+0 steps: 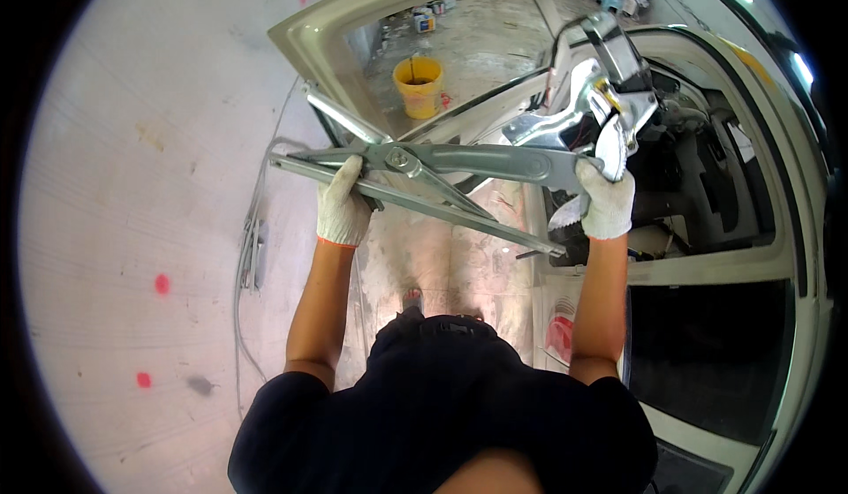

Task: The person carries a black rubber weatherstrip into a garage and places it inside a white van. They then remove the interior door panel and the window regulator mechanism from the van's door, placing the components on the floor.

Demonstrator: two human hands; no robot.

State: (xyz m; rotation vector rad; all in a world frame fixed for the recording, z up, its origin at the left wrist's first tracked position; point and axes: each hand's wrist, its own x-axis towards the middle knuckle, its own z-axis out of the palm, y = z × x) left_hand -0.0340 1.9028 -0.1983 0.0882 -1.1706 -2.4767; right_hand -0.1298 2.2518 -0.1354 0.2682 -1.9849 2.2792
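I hold a metal window regulator (477, 163) with crossed arms, rails and a toothed plate up in front of my chest. My left hand (343, 207), in a white knit glove, is closed on its left side near the lower rail. My right hand (605, 198), also gloved, grips the right end beside the curved toothed plate (611, 145). Above that hand sit a dark boxy motor (618, 48) and a shiny bracket (565, 114) on the mechanism. The regulator hides part of the open door behind it.
An open beige car door (307, 48) stands ahead, the car body (755, 256) along my right. A white wall (115, 211) with red marks and a hanging cable runs along my left. A yellow bucket (418, 75) and several cans (426, 19) stand on the stained floor (455, 264).
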